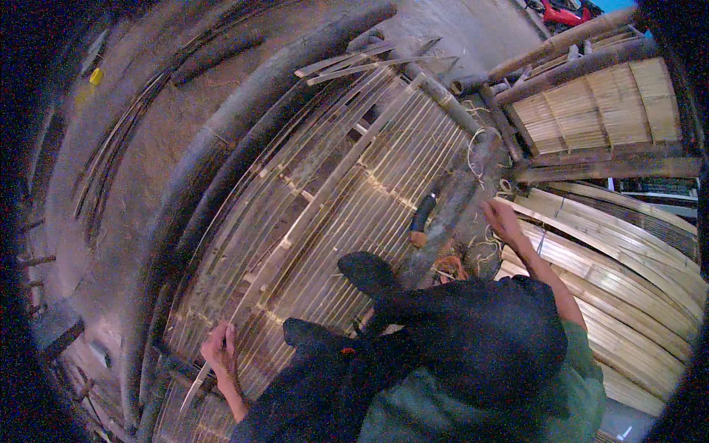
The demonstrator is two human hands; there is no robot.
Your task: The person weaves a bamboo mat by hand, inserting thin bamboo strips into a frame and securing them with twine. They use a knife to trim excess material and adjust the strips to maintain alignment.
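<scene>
My left hand [219, 353] is clamped on a thin bamboo strip [193, 386] at the slatted bamboo panel's [347, 199] near edge, while my right hand [502, 218] grips its far pole [454, 203].

I see a pale slatted bamboo frame [605, 103] upper right, a small yellow object [96, 76] far left.

Bare arms, dark trousers, green top

The person wears a green short-sleeved shirt [473, 402], black trousers [458, 332] and a dark shoe [367, 271]; both forearms are uncovered, with no gloves on the hands.
</scene>
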